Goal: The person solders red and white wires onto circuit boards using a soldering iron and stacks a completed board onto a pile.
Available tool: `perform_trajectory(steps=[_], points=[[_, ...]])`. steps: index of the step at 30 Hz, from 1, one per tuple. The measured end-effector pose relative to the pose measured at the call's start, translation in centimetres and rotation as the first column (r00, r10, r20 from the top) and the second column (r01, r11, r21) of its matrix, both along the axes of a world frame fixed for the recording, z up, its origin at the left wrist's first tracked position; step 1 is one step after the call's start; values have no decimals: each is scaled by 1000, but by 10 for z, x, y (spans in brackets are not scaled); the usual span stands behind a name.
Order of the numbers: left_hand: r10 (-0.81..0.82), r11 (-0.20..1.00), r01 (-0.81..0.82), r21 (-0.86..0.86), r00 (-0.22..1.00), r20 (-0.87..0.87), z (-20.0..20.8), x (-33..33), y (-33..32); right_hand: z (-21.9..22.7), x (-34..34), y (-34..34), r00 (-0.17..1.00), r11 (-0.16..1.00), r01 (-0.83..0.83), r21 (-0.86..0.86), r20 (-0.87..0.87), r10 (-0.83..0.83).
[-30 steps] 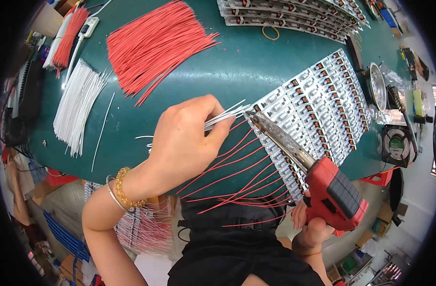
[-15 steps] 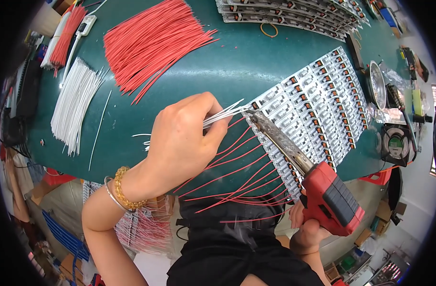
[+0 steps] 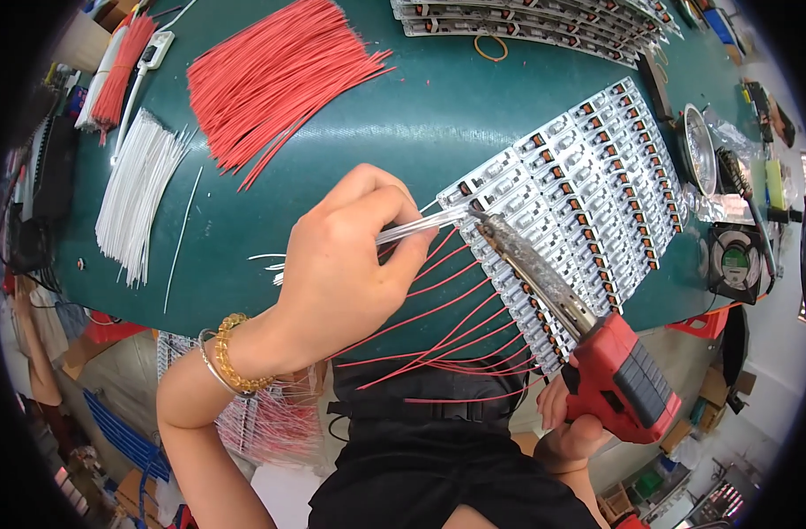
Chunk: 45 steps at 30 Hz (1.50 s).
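A small bundle of white wires [image 3: 414,231] is pinched in the fingers of my left hand [image 3: 343,260]. The wires' front ends lie over the left edge of a panel of small circuit boards [image 3: 569,189]. My right hand [image 3: 572,434] is closed around the red and black handle of a soldering iron [image 3: 622,375], partly hidden by it. Its dark tip is right beside the wire ends, near the panel's upper left corner. Several red wires [image 3: 440,342] run from the panel's left edge toward my lap. One white wire shows at that corner, partly behind my fingers.
A large pile of red wires [image 3: 275,84] and a pile of white wires [image 3: 140,198] lie on the green table [image 3: 244,238]. Stacked board panels [image 3: 526,25] and a rubber band [image 3: 490,48] are at the back. A metal bowl [image 3: 699,150] and a small fan [image 3: 735,264] stand at the right.
The white wire ends and the iron's tip have shifted slightly right and down along the panel edge. One white wire now shows at the corner. The smoke near my lap has gone.
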<state>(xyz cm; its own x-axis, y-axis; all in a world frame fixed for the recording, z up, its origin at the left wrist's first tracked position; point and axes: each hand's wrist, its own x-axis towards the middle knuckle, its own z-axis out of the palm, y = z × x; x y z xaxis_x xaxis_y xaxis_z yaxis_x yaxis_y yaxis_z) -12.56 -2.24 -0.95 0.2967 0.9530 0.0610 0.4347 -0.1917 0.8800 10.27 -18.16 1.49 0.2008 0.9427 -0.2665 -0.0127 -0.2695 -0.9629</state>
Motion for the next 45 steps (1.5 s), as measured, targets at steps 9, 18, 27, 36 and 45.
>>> perform_trajectory(steps=[9, 18, 27, 36, 45], points=[[3, 998, 2, 60, 996, -84, -2, 2, 1, -21, 21, -28, 948, 1000, -5, 5, 319, 3], [4, 995, 5, 99, 996, -94, -3, 3, 1, -39, 33, -47, 974, 979, 200, 33, -115, -196], [7, 994, 3, 114, 996, -91, -4, 2, 0, -10, 5, -14, 998, 996, 40, 76, 51, -43], [-21, 1000, 21, 4, 997, 68, -1, 7, -9, -5, 5, -13, 998, 997, 55, 49, -13, -54], [16, 993, -12, 116, 999, -33, -7, 10, -10, -10, 37, -30, 992, 968, -129, -214, -21, 128]])
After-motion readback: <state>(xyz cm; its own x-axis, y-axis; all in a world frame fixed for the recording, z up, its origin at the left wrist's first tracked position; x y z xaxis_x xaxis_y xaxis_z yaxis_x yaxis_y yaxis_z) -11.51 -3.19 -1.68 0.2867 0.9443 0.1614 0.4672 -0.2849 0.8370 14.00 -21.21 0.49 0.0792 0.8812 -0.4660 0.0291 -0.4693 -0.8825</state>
